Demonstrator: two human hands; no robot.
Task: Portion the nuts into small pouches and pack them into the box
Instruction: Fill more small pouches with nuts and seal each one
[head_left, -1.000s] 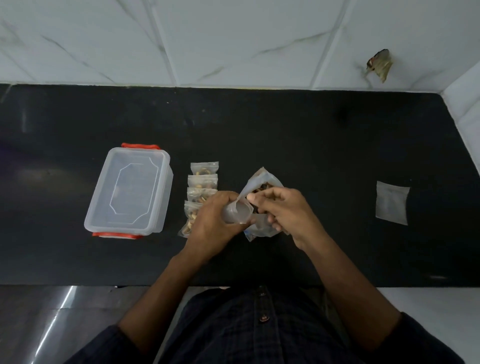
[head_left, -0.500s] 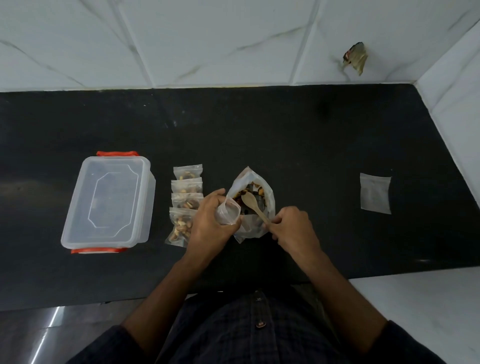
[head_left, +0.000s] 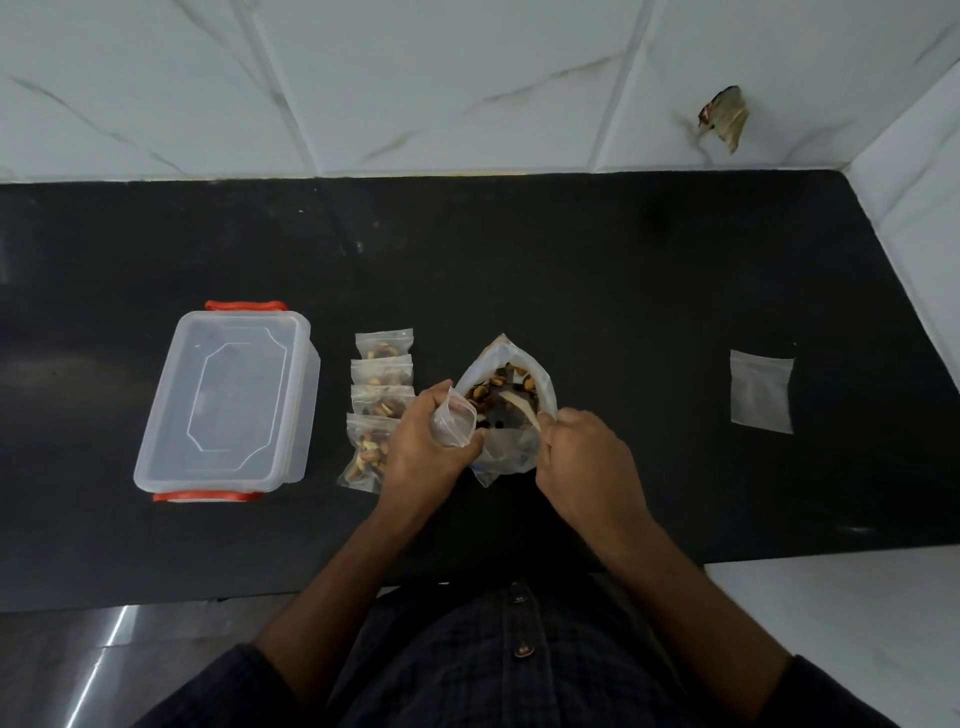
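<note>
L hand (head_left: 422, 451) grips a small clear pouch (head_left: 455, 425), fingers curled round it, mouth held open and turned toward the big bag of nuts (head_left: 506, 415). Pouch looks empty, hard to be sure thru the plastic. R hand (head_left: 584, 457) is clenched on the handle of a wooden spoon (head_left: 517, 406); spoon bowl sits inside the big bag among the nuts, whether loaded can't tell. Big bag stands open near the middle of the black bench (head_left: 623, 270), closer to the front edge than the back, between the two hands and touching both.

Just left of the L hand, four filled pouches (head_left: 382, 395) lie in a row running front to back, overlapping a bit; the front one is partly under the L wrist. Further left, toward the bench's left end, the clear box (head_left: 228, 397) w/ orange clips sits lid on, apart from the pouch row. Well to the right, near the right end, one flat empty pouch (head_left: 761, 391) lies alone.

White marble-look tiles (head_left: 415, 78) behind the back edge; a scrap of something (head_left: 724, 117) is stuck on the wall near the back right corner. Dark checked shirt (head_left: 509, 665) at bottom of view.
</note>
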